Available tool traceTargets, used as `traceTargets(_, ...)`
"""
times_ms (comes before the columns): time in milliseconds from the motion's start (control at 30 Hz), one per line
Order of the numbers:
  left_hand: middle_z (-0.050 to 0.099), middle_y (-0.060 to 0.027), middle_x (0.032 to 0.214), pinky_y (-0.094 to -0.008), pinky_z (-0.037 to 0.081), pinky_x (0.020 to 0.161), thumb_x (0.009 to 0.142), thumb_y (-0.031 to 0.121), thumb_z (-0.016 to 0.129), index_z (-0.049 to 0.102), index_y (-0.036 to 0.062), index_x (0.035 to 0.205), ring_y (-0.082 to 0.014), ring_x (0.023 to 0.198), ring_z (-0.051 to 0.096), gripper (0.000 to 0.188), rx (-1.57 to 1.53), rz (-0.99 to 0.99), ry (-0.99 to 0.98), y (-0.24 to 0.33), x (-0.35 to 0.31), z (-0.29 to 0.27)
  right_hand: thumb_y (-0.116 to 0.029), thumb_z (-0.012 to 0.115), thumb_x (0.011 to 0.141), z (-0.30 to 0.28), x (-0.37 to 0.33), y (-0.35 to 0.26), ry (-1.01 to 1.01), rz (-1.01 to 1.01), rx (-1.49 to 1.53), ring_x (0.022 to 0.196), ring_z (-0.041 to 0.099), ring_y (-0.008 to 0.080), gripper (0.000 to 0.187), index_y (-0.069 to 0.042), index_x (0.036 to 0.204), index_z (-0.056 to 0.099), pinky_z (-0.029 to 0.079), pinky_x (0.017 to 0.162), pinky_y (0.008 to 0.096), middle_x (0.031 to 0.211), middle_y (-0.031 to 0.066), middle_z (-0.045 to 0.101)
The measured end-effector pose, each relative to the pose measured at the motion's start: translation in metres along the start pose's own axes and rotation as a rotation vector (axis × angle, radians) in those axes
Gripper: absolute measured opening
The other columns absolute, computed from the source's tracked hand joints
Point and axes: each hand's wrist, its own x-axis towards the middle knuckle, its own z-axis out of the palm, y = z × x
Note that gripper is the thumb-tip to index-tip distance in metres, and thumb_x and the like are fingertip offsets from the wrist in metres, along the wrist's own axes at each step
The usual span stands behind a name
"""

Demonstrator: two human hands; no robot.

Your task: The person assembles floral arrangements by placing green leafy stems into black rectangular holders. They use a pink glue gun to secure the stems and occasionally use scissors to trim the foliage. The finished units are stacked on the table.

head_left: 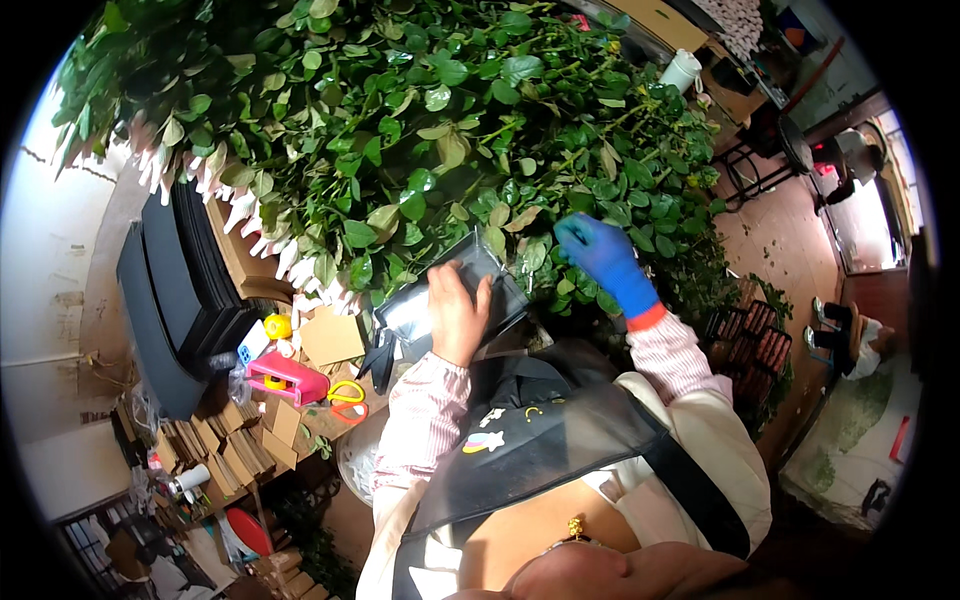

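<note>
My left hand (458, 312) is bare and lies over a dark sheet with a shiny, clear plastic surface (508, 290), its fingers stretched out and the thumb apart. A black ribbon-like strip (377, 360) hangs at the sheet's left corner. On my right hand (605, 258) is a blue knitted glove with an orange cuff. Its fingers are curled in beside the green leaves; whatever they hold, if anything, is hidden. A large heap of leafy stems (440, 130) covers the surface ahead, with pale pink wrapped flower heads (235, 215) along its left edge.
To the left stand stacked black sheets (165, 300), a pink tape dispenser (288, 380), yellow-handled scissors (346, 392) and cardboard pieces (332, 335). A white cup-like container (681, 71) is at the far right. Black crates (750, 340) sit on the right. Other people are in the background.
</note>
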Motion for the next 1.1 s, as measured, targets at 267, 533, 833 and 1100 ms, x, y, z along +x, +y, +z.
traceTargets(267, 0.071, -0.0181, 0.095, -0.0473, 0.055, 0.075, 0.089, 0.023, 0.074, 0.071, 0.0041, 0.101, -0.0395, 0.088, 0.07, 0.023, -0.187, -0.004, -0.061, -0.004, 0.039, 0.057, -0.016, 0.063, 0.101, 0.069, -0.03, 0.022, -0.001, -0.4, -0.018, 0.083, 0.073, 0.0182, 0.036, -0.005, 0.135, 0.062, 0.059, 0.076, 0.0339, 0.116, 0.0115, 0.073)
traceTargets(533, 0.059, -0.0097, 0.1, -0.0434, 0.047, 0.089, 0.09, 0.017, 0.065, 0.069, 0.0068, 0.094, -0.0309, 0.104, 0.059, 0.012, 0.053, 0.544, -0.189, -0.018, 0.003, 0.046, -0.027, 0.063, 0.104, 0.051, 0.006, 0.036, 0.016, -0.029, -0.223, 0.085, 0.074, 0.026, 0.045, -0.005, 0.143, 0.057, 0.058, 0.075, 0.0379, 0.107, 0.0138, 0.074)
traceTargets(833, 0.07, -0.0137, 0.107, -0.0421, 0.053, 0.094, 0.091, 0.012, 0.073, 0.071, 0.0026, 0.112, -0.0346, 0.105, 0.067, 0.023, -0.325, -0.151, 0.549, -0.112, -0.09, -0.091, -0.022, 0.057, 0.109, 0.046, -0.049, -0.087, -0.39, -0.058, 0.34, 0.077, 0.066, 0.0098, 0.034, -0.002, 0.135, 0.063, 0.051, 0.069, 0.023, 0.094, 0.0069, 0.073)
traceTargets(1100, 0.065, -0.0227, 0.115, -0.0478, 0.048, 0.094, 0.092, 0.043, 0.077, 0.071, -0.0026, 0.101, -0.037, 0.107, 0.061, 0.046, 0.032, -1.106, 0.604, -0.36, -0.179, -0.184, -0.017, 0.06, 0.107, 0.128, -0.08, -0.146, -0.579, -0.134, 0.172, 0.084, 0.068, 0.0108, 0.031, 0.0, 0.132, 0.066, 0.055, 0.075, 0.0259, 0.099, 0.0073, 0.073)
